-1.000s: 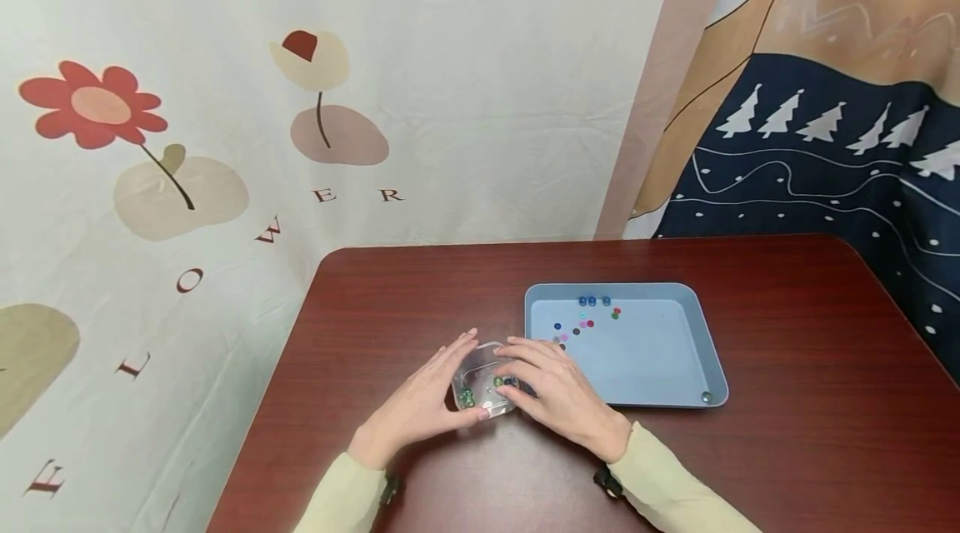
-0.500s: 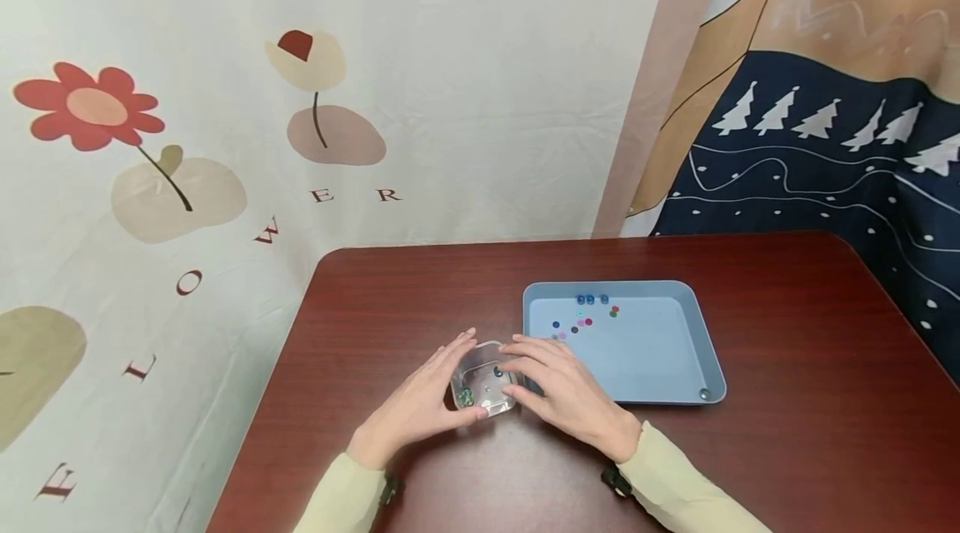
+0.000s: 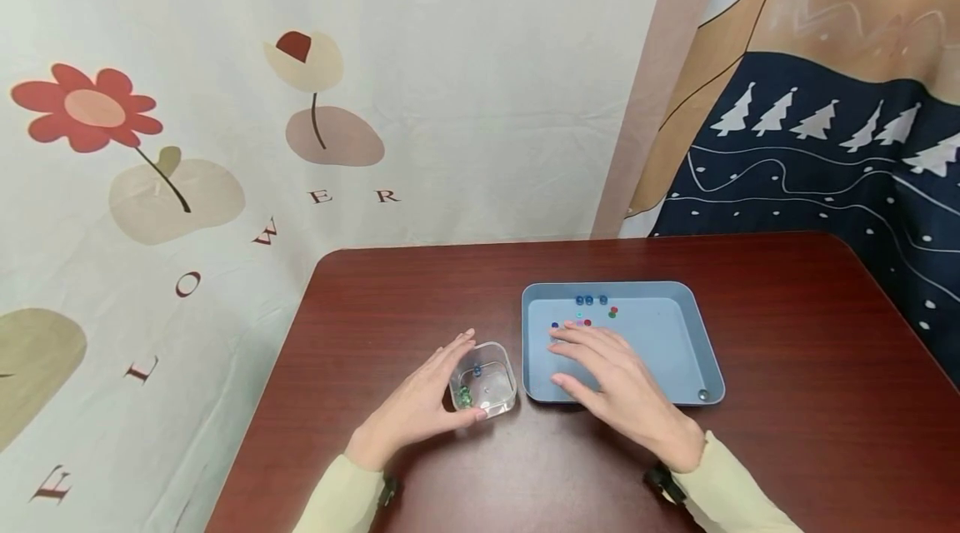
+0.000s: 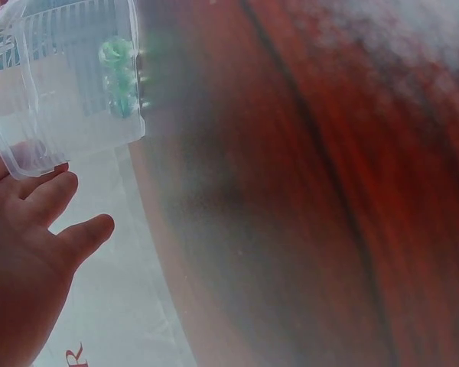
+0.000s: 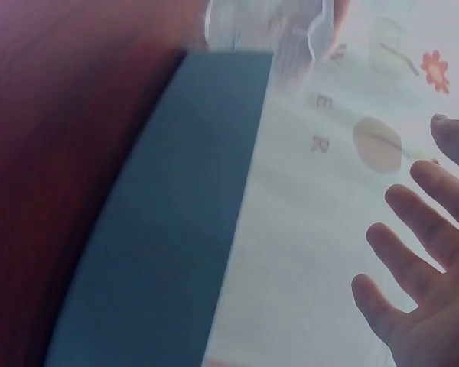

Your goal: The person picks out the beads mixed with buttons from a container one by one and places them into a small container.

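The right hand (image 3: 621, 390), fingers parted and seemingly empty, now leaves the clear container (image 3: 498, 390) for above the blue tray (image 3: 671, 354) at three o'clock, apparently leaving the left hand (image 3: 420, 406) alone, thumb and fingers round the container, to steady its green beads (image 3: 465, 397).

Left hand (image 4: 21, 248) against clear container (image 4: 65, 88)

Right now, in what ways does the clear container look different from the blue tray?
The clear container is see-through, while the blue tray is opaque. The clear container is small and roughly square; the blue tray is wider and rectangular. The left hand holds the clear container, whereas the right hand is over the blue tray. Both have rounded corners and contain small pieces.
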Tool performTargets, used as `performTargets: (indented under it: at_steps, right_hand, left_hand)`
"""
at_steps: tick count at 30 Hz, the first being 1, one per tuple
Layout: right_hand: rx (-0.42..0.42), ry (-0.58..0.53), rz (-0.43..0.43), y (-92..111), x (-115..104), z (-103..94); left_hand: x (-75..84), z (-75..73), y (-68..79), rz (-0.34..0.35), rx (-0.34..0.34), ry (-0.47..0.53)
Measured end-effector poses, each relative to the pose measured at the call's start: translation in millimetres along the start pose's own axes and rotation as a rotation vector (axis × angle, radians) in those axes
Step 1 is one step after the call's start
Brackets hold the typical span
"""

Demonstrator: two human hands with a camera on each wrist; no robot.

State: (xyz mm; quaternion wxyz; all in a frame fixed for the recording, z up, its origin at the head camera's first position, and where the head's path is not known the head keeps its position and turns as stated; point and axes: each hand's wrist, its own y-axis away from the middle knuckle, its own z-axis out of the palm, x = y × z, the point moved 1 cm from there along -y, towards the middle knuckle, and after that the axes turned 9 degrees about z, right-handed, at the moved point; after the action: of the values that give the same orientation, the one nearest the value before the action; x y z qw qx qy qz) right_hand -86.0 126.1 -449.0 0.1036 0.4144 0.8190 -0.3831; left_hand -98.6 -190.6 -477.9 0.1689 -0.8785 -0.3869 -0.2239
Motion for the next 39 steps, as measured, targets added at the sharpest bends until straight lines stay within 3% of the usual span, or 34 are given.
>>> performTargets:
  at_steps: [11,22,39]
  right_hand:
    - [0.026,0.114,0.16,14,38,-46.2]
    - [-0.017,0.193,0.216,-7,56,-73.2]
    - [-0.12,0.195,0.218,-36,76,-70.1]
  left_hand:
    - [-1.0,-1.6,1.8,-0.03,-0.011,0.004]
    - [-1.4,-0.8,1.0,-0.023,-0.011,0.003]
    - [-0.2,0.2,0.1,-0.025,-0.016,0.012]
